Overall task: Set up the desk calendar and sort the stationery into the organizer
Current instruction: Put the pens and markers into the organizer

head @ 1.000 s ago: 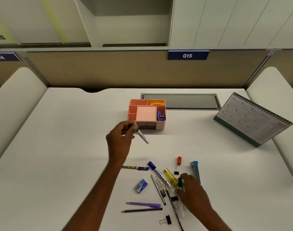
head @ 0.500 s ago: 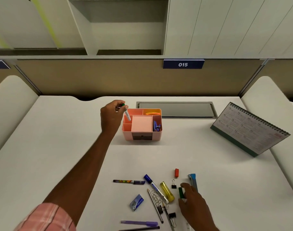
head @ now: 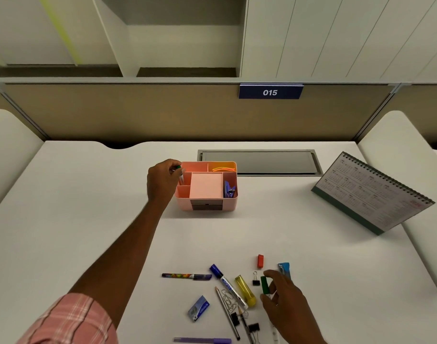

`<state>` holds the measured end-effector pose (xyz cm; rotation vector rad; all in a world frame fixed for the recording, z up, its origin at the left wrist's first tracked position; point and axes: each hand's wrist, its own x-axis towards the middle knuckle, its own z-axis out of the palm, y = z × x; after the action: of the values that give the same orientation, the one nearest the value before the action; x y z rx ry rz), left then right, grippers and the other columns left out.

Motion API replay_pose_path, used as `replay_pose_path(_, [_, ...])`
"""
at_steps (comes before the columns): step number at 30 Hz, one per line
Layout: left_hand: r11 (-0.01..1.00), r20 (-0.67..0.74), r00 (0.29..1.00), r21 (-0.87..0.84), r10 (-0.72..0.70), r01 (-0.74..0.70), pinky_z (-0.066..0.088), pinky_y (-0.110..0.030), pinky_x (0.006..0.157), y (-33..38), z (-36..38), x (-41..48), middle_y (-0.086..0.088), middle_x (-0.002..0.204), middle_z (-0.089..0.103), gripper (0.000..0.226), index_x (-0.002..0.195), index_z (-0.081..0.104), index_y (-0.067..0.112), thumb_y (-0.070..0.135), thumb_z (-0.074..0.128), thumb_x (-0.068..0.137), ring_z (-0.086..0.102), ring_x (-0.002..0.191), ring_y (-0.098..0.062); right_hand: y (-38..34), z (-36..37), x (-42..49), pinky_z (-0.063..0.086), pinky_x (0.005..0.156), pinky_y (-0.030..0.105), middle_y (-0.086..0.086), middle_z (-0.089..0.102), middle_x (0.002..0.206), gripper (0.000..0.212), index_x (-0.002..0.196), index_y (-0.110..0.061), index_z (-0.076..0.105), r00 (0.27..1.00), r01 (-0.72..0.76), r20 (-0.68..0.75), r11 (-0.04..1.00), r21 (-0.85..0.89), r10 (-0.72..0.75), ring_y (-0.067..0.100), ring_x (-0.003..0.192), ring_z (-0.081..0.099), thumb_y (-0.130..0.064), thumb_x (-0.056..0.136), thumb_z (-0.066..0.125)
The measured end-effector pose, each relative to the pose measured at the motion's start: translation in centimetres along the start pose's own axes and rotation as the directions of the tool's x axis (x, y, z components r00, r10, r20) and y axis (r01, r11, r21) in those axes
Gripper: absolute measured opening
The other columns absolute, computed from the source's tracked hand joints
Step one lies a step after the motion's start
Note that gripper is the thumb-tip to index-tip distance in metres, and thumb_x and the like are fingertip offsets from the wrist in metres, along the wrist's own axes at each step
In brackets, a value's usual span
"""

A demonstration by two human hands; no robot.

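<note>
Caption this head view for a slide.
Left hand holds a pen at the organizer; right hand grips a green marker.

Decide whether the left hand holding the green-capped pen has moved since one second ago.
Yes. The left hand has gone away from the person: it was in front of the pink organizer, and now holds the pen at its left edge.

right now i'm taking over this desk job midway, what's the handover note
Left hand holds a green-capped pen tip-down into the organizer's left slot, not released. Right hand grips a green marker by the pile.
Done: calendar stands at right; bands and a blue clip are in the organizer.
To do: pens, markers, clips, stapler, eraser on the desk.
</note>
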<state>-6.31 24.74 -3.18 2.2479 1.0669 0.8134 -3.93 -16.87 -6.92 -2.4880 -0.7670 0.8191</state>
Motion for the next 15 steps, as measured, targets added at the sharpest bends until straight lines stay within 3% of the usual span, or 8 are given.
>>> replay_pose_path(8, [0.999,-0.001,1.0,-0.012,-0.03,0.03,0.06,-0.033,0.085,-0.54,0.6,0.24,-0.008,0.105,0.079,0.021,0.111,0.076,0.009,0.02,0.077,0.092,0.075,0.091,-0.023,-0.18,-0.12,0.19,0.048,0.069,0.01,-0.02,0.051,0.099,0.049,0.135,-0.04,0.043,1.0,0.002,-0.003,0.999,0.033,-0.002,0.007,0.074,0.062,-0.034,0.094,0.07])
replay_pose_path(15, [0.996,-0.01,0.996,-0.016,-0.093,0.092,0.059,-0.039,0.089,-0.32,0.58,0.21,-0.011,0.121,0.075,0.04,0.127,0.069,0.009,0.02,0.079,0.09,0.074,0.102,-0.028,-0.06,-0.23,0.3,0.055,0.075,0.015,-0.018,0.056,0.098,0.049,0.134,-0.035,0.048,0.999,0.008,-0.036,0.998,0.066,-0.006,0.008,0.077,0.065,-0.033,0.092,0.073])
